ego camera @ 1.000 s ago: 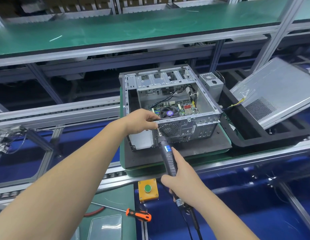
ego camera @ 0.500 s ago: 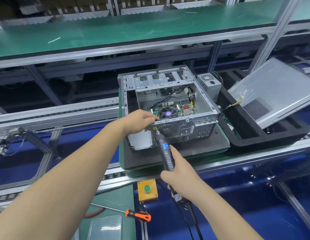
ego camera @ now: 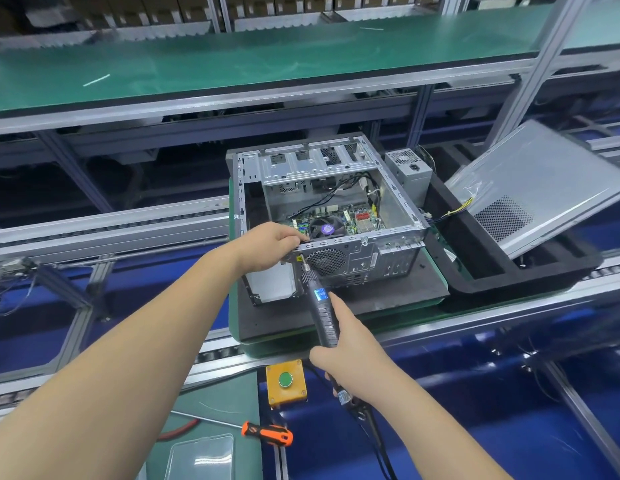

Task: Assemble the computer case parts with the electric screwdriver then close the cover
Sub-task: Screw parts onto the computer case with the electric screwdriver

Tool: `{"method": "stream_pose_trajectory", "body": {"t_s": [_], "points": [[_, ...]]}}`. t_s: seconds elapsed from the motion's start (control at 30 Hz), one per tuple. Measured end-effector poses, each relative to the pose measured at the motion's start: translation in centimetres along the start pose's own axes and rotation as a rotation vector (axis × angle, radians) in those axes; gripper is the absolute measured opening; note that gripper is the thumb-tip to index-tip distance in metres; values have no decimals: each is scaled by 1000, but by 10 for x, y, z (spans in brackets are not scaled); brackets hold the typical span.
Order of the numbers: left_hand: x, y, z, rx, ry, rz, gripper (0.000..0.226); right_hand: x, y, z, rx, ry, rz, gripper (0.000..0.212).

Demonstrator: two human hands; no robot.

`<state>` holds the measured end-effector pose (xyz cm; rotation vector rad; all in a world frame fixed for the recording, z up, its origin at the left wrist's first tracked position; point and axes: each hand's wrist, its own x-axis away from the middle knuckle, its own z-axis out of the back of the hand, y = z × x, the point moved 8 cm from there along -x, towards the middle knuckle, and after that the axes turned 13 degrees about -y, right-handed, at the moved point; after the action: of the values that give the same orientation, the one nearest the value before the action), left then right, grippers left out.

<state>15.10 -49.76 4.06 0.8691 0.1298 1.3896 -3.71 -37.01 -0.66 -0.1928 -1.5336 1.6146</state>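
An open grey computer case [ego camera: 398, 202] lies on a black foam pad [ego camera: 388, 299], its motherboard and fan showing inside. My left hand [ego camera: 267, 244] grips the top edge of the case's rear panel at its left corner. In my right hand [ego camera: 350, 355] is a black electric screwdriver [ego camera: 320, 306] with a blue label. Its tip touches the rear panel just left of the round fan grille [ego camera: 327, 261]. The grey side cover [ego camera: 537, 181] leans tilted on a black tray at the right.
A grey power supply [ego camera: 409, 171] stands behind the case's right side. A yellow box with a green button [ego camera: 286, 380] sits at the conveyor's near edge. An orange-handled screwdriver [ego camera: 267, 433] and a clear plastic box [ego camera: 201, 459] lie on the green mat below.
The view has shifted slightly. The screwdriver tip has moved a little up and left along the rear panel; my left hand stays on the same corner.
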Motion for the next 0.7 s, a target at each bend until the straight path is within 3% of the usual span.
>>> {"method": "stream_pose_trajectory", "body": {"t_s": [0.17,0.37,0.7], "points": [[3,2,0,21,-4,8,29,1,0,6,24,3,-7,97],[9,8,-4,-68,-44,13,50,18,11,15,-13,-6,-9,102],[11,13,-6,-233,94,-69,30,24,17,27,-70,47,44,93]]}}
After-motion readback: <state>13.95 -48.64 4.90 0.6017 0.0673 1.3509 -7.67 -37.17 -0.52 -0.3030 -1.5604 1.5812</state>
